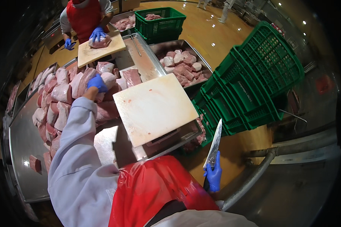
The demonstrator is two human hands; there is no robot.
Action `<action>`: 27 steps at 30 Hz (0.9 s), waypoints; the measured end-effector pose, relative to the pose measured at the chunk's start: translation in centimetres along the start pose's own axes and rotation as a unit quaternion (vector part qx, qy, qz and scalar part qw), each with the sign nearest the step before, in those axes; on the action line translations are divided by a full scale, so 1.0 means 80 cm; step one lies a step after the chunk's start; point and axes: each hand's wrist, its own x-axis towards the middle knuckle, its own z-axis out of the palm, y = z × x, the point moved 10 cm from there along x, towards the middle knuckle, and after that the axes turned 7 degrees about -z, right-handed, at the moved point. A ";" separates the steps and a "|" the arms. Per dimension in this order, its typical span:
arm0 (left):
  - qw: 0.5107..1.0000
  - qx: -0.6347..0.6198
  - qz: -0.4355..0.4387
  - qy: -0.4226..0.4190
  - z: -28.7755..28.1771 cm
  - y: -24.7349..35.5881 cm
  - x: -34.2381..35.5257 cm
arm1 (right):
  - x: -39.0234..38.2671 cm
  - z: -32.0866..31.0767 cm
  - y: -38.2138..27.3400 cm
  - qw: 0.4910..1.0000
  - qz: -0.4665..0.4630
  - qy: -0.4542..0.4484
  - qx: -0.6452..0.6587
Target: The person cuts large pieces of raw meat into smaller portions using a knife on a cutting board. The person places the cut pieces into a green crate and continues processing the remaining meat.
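Note:
My blue-gloved left hand (96, 84) reaches into a heap of raw meat pieces (60, 92) on the steel table (24, 142), its fingers closed on a pink piece with pale fat (86, 77). My blue-gloved right hand (213, 176) grips a long knife (216, 140), blade pointing up, at the right of my red apron. A white cutting board (155, 108) with a few small red scraps lies right of the heap.
A co-worker (83, 19) handles meat on another board (87, 55). Beyond are a green crate (157, 34) and a steel tub of meat (180, 66). Tilted, stacked green crates (250, 83) fill the right side, above metal pipes (254, 178). Distant people stand at the top.

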 end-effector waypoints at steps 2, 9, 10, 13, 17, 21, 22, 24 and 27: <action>0.996 -0.076 -0.011 -0.046 -0.016 -0.025 -0.013 | 0.004 -0.020 0.001 1.000 0.000 0.001 -0.006; 0.912 -0.359 0.194 -0.051 -0.089 0.056 -0.143 | 0.083 -0.055 0.015 0.998 -0.058 -0.012 0.030; 0.907 -0.357 0.209 -0.079 -0.100 0.117 -0.191 | 0.099 -0.060 0.013 0.998 -0.061 -0.025 0.019; 0.933 -0.234 0.265 -0.070 -0.064 0.232 -0.258 | 0.154 -0.053 -0.019 0.993 -0.092 -0.077 -0.018; 0.938 -0.040 0.344 0.029 0.062 0.289 -0.303 | 0.213 -0.031 -0.054 0.978 -0.159 -0.132 0.004; 0.921 0.016 0.361 0.146 0.057 0.291 -0.336 | 0.244 -0.026 -0.033 0.969 -0.207 -0.125 0.052; 0.911 0.005 0.388 0.138 0.056 0.283 -0.354 | 0.243 -0.023 -0.034 0.971 -0.184 -0.134 0.074; 0.918 -0.015 0.377 0.119 0.064 0.245 -0.364 | 0.242 -0.019 -0.030 0.971 -0.149 -0.155 0.108; 0.983 0.090 0.143 0.077 0.100 0.142 -0.353 | 0.253 -0.020 -0.009 0.971 -0.143 -0.168 0.098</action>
